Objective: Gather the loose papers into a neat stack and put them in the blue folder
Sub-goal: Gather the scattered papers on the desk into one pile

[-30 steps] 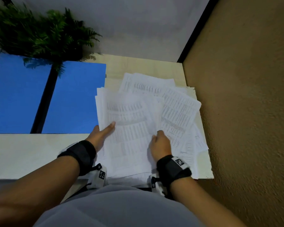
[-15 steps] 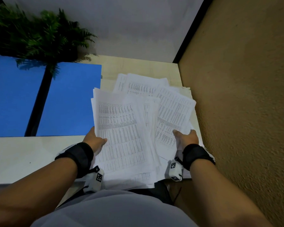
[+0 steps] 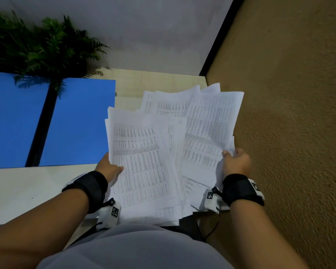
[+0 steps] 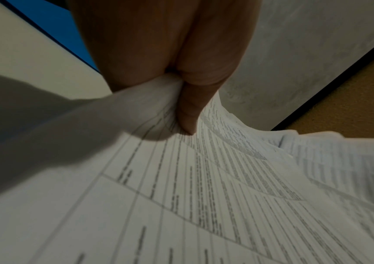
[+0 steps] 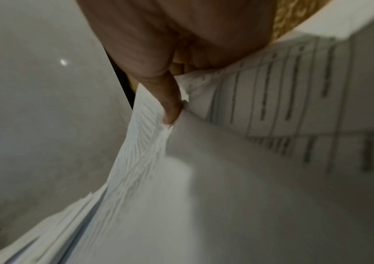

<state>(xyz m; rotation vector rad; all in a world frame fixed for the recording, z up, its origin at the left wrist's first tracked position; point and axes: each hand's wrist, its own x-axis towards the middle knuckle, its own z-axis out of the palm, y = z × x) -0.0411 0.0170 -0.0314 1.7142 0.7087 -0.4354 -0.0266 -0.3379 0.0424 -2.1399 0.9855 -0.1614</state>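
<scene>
A fanned, uneven bundle of printed papers (image 3: 163, 152) is lifted off the table's right end, held between both hands. My left hand (image 3: 110, 167) grips its left edge, thumb on top of the sheets (image 4: 204, 178), fingers hidden beneath. My right hand (image 3: 235, 162) grips the right edge, thumb pressed on the paper (image 5: 226, 178). The open blue folder (image 3: 76, 123) lies flat on the table to the left, its black spine (image 3: 43, 125) running down the middle.
A green fern (image 3: 37, 45) stands behind the folder at the back left. The pale table (image 3: 27, 189) ends at a tan textured wall (image 3: 289, 133) on the right and a grey wall (image 3: 144, 32) behind.
My right hand has moved from the middle of the sheets to their right edge and taken hold. The whole bundle has risen off the table, tilted up toward the camera.
</scene>
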